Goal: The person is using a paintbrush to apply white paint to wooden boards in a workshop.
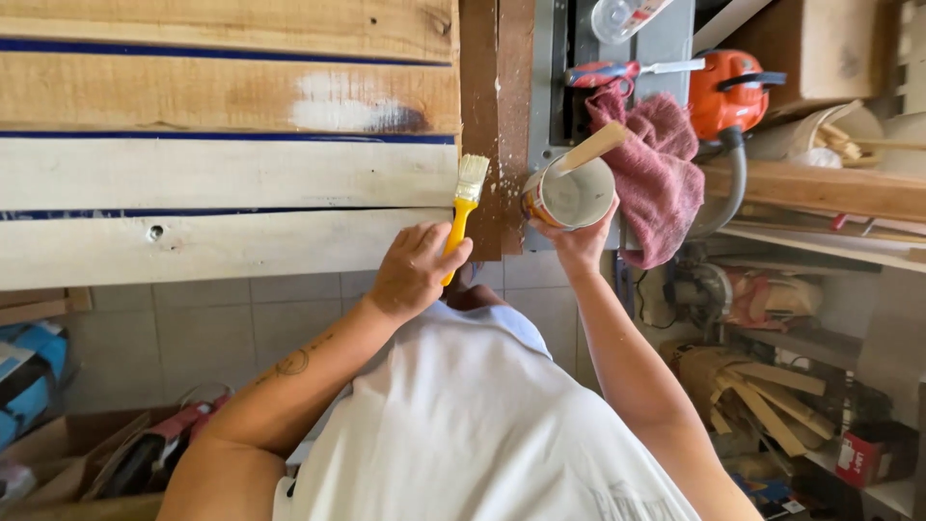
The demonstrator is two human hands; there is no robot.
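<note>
**Brush and tin held over pale boards**

We look down over a white shirt [463,425] at our two arms. Our left hand [413,270] is clenched around the yellow handle of a paintbrush [466,205], whose pale bristles point up and rest at the right end of the boards, just beside a dark wooden upright [497,125]. Our right hand [579,236] cups a round tin [569,193] from below, fingers wrapped about its wall; a flat wooden stirring stick [590,148] leans out of it. The tin sits close to the right of the brush, near but not touching it.

The boards [222,174] lie in horizontal rows. The two lower ones look whitish all along, while the upper ones show bare tan wood, save for one white smear [333,101] on the second row. Thin blue lines (tape or gaps, we cannot tell) run between them. So we judge the coating roughly half done: lower rows covered, upper rows mostly left.

To the right a pink cloth [656,174] hangs by an orange power tool [728,92], above shelves [820,241] with wood offcuts. Below the boards we see a tiled floor [203,338].
</note>
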